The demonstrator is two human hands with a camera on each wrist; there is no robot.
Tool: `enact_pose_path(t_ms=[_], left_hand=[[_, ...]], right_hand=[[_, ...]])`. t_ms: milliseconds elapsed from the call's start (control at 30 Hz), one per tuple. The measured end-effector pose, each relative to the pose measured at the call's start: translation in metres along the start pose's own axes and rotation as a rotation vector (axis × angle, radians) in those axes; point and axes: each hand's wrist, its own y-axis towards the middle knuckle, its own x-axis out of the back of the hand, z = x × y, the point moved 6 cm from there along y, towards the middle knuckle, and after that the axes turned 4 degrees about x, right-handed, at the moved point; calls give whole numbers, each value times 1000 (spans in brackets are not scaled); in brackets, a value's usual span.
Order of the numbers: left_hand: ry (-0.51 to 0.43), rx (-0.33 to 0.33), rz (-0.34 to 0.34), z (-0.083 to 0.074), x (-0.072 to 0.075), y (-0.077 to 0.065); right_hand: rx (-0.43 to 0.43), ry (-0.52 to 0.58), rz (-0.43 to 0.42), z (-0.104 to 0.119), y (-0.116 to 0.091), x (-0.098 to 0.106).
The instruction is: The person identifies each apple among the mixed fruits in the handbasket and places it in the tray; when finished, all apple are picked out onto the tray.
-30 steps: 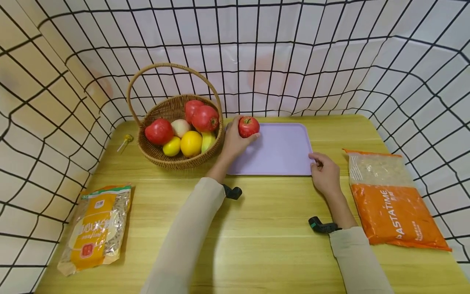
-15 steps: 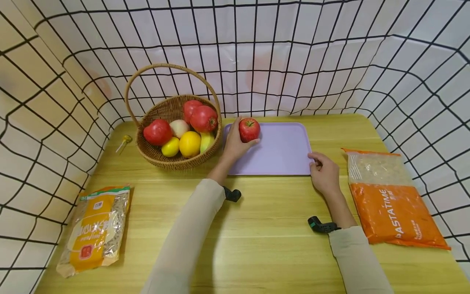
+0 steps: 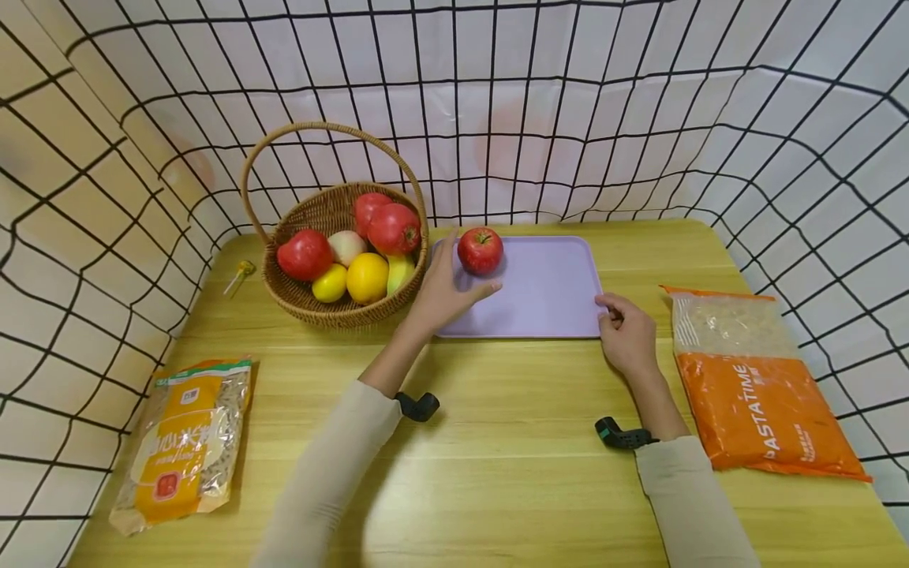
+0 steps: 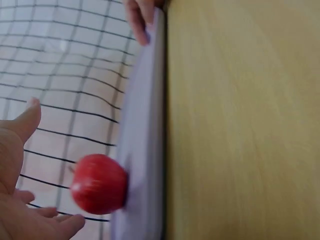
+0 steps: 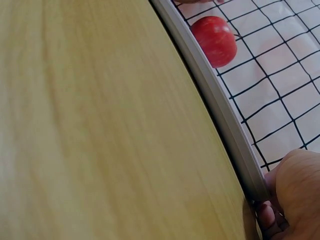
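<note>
A red apple (image 3: 480, 251) rests on the left part of a light purple tray (image 3: 547, 288). My left hand (image 3: 443, 293) is just left of it, thumb and fingers spread wide around a gap. In the left wrist view the apple (image 4: 100, 184) stands apart from the fingertips (image 4: 75, 223). My right hand (image 3: 629, 335) pinches the tray's right edge between thumb and curled fingers. The right wrist view shows that hand (image 5: 300, 195) at the tray's corner, some fingers hidden below the rim.
Left of the tray stands a wicker basket (image 3: 341, 317) with a tall handle and several fruits. A lollipop (image 3: 241, 276) and a yellow food bag (image 3: 186, 446) lie at the left. An orange pasta bag (image 3: 767, 410) lies at the right. Black-gridded white cloth (image 3: 525, 118) rises behind.
My left hand has let go of the apple and drawn back left and toward me, its fingers spreading. The apple stays on the tray. My right hand keeps its place on the edge.
</note>
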Motion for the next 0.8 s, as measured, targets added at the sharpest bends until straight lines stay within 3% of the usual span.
enact_pose_path(t_ms=[133, 233, 367, 467, 633, 800], left_hand=[[-58, -82, 22, -10, 15, -19], [-157, -152, 1, -17, 30, -32], [-202, -225, -69, -26, 56, -48], [-162, -264, -144, -30, 77, -57], [-76, -249, -272, -26, 114, -62], [4, -134, -333, -12, 139, -54]], right_hand=[[-11, 3, 8, -1, 1, 0], [-16, 8, 15, -3, 2, -1], [-12, 6, 17, -4, 2, -2], [-13, 0, 20, -5, 1, -2], [-25, 8, 26, -5, -2, -2], [-20, 3, 15, -4, 0, -1]])
